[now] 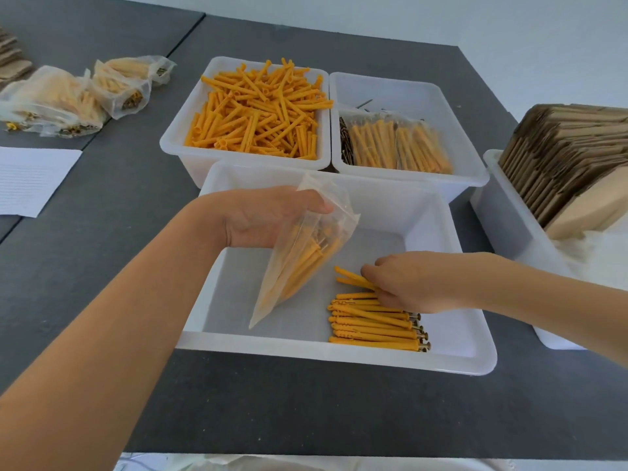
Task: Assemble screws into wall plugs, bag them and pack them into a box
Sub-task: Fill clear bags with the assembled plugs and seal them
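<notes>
My left hand [272,219] grips the mouth of a clear plastic bag [299,263] over the near white bin [339,355]. The bag hangs tilted and holds several orange wall plugs with screws. My right hand [407,283] pinches two or three assembled orange plugs [351,278] just above the bin floor. A row of assembled plugs with screw heads [373,328] lies in the bin's front right part, beneath that hand.
Behind stand a white bin of loose orange plugs [258,113] and a bin with screws and filled bags [397,144]. A bin of flat cardboard boxes [560,164] is at the right. Filled bags [78,96] and a lined sheet [30,178] lie at the left.
</notes>
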